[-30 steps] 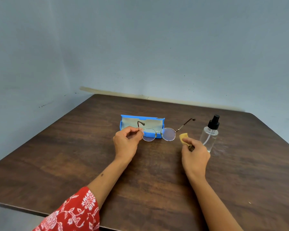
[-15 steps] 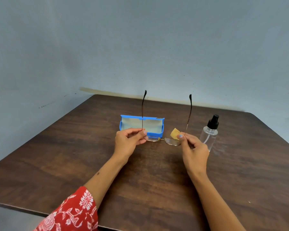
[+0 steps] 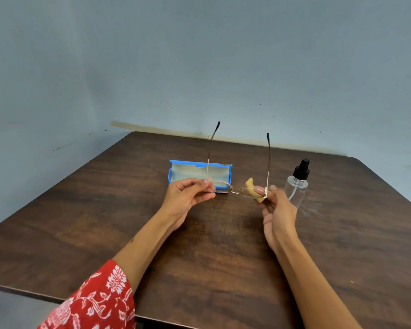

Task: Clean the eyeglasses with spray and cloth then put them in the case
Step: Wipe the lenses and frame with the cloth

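Eyeglasses (image 3: pixel 234 189) pinched between left hand (image 3: pixel 188 198) and cloth-holding right hand (image 3: pixel 277 210).

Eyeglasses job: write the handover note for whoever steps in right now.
Left hand pinches the eyeglasses at the left hinge, temples pointing up.
Right hand holds the right hinge with the yellow cloth against the lens.
Blue case lies open behind; spray bottle stands at right.
Done: cannot tell whether sprayed.
Left: wipe the lenses, fold the temples, place in case.
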`<state>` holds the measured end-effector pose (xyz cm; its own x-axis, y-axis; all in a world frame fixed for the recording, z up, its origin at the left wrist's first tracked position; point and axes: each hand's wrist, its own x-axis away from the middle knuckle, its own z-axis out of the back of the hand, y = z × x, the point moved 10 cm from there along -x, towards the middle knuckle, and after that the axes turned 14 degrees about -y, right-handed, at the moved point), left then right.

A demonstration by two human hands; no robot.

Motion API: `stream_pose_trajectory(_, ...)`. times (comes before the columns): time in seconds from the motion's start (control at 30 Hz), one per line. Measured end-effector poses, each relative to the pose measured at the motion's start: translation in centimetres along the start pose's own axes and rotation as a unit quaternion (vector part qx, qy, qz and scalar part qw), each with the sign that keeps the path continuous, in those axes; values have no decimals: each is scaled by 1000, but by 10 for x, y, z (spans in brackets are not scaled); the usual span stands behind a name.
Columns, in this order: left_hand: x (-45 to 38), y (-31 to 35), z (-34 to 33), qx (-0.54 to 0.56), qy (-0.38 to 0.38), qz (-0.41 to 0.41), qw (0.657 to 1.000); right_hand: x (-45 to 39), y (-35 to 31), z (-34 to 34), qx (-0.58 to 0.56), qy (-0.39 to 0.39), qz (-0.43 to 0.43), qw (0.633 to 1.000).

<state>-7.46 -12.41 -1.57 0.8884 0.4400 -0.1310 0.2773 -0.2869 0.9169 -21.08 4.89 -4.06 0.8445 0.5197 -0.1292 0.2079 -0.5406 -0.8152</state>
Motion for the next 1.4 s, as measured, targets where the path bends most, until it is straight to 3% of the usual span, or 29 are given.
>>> stream_pose_trajectory(0.07, 1, 2, 6, 18, 36, -2, 999, 0, 3, -3, 9, -11, -11, 1000)
stream_pose_trajectory(0.23, 3, 6, 13, 54, 89, 1, 995, 3, 6, -2, 162, -13, -23, 986)
stream_pose_trajectory(0.57, -22, 17, -6, 8, 101, 44, 994, 14, -6, -33, 362, -70, 68, 927)
stream_pose_trajectory(0.7, -20, 1, -4, 27, 109, 52, 992, 32, -26, -62, 449, -90, 209, 864)
stream_pose_trajectory(0.87, -16, -3, -3, 39, 109, 36, 993, 56, -67, -96, 549, -50, 412, 725)
stream_pose_trajectory(1.1, -12, 2, -6, 53, 112, 10, 992, 53, -64, -132, 612, -91, 512, 595)
stream_pose_trajectory(1.33, -9, 8, 0, 50, 135, -15, 989, 57, -31, -141, 660, -169, 496, 539)
stream_pose_trajectory(1.4, -9, 10, -1, 50, 133, -18, 990, 54, -36, -135, 660, -152, 487, 551)
